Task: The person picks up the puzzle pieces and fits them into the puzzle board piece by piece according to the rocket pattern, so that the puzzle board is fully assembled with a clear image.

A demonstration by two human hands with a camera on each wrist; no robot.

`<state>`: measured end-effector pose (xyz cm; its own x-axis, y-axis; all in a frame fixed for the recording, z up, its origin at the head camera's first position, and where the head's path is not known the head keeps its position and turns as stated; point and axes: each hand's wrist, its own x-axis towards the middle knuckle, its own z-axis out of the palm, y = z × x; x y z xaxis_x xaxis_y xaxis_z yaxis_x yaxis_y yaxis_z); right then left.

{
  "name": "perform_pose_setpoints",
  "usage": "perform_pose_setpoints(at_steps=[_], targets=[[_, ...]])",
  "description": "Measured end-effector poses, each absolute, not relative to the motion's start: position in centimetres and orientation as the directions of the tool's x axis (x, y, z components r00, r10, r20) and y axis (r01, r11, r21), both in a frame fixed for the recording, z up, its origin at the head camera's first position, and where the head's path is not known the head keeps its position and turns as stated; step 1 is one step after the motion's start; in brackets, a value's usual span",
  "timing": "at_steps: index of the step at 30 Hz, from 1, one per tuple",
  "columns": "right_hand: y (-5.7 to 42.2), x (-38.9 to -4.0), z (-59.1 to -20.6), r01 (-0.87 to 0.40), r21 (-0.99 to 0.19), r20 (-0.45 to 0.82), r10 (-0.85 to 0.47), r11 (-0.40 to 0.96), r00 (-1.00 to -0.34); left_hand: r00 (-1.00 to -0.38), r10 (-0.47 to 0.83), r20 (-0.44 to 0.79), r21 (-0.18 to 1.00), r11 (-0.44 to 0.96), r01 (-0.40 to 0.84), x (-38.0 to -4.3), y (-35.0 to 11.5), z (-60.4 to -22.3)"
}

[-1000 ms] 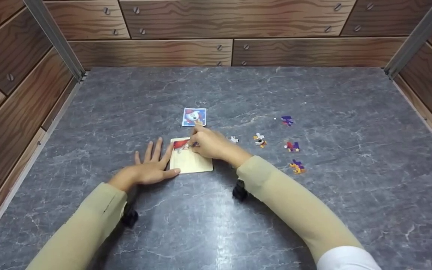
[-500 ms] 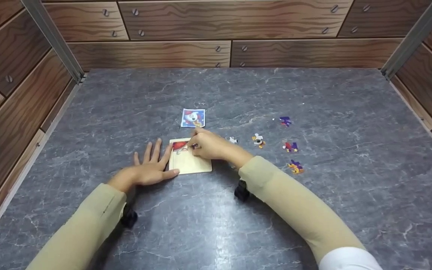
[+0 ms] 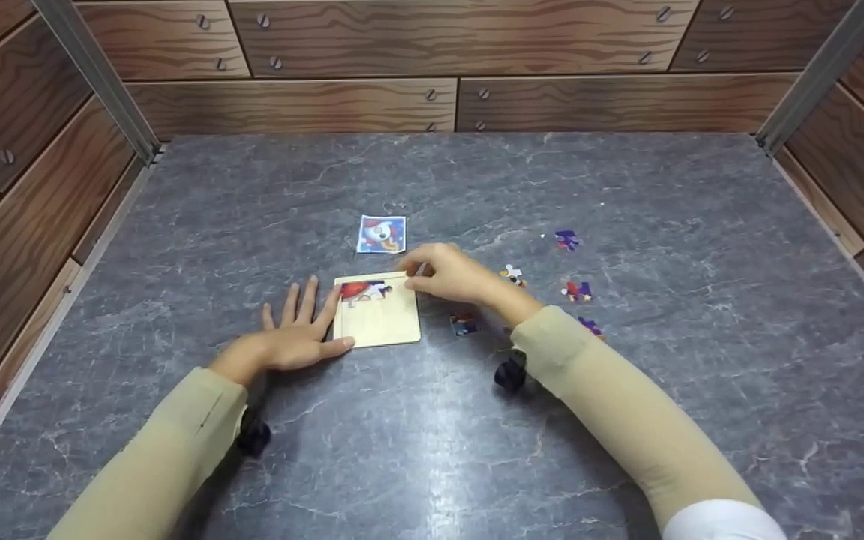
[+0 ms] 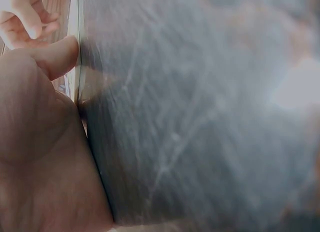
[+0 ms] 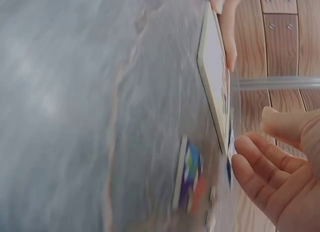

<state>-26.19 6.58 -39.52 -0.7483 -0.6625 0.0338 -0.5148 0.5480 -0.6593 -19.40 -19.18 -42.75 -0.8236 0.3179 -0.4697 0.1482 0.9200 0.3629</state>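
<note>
A pale square puzzle tray lies on the table, with joined red, white and purple jigsaw pieces along its upper left. My left hand rests flat with spread fingers, index finger and thumb at the tray's left edge; in the left wrist view its thumb lies against the tray edge. Over the tray's upper right corner is my right hand, fingers loosely bent. The right wrist view shows its thumb and fingertips apart, nothing between them.
Above the tray lies a small picture card of a white cartoon figure. Loose jigsaw pieces lie to the right: a purple one, a red and purple one, a dark one; others are partly under my right arm. Wood-patterned walls enclose the table.
My right hand has left the pieces in the tray and moved right to its upper right corner, fingers opened. A white and purple piece now shows beside the red one. The left hand stays.
</note>
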Motion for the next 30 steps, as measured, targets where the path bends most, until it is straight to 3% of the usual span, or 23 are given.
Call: perform_pose_setpoints(at_steps=[12, 30], targets=[[11.3, -27.0, -39.1, -0.413, -0.722, 0.013, -0.587, 0.554, -0.81, -0.827, 0.331, -0.454, 0.383, 0.911, 0.154, -18.8, -19.1, -42.1], [20.2, -27.9, -38.8, -0.325, -0.699, 0.032, -0.425, 0.637, -0.904, -0.822, 0.316, -0.474, 0.376, 0.917, 0.136, -19.4, -19.3, -43.0]])
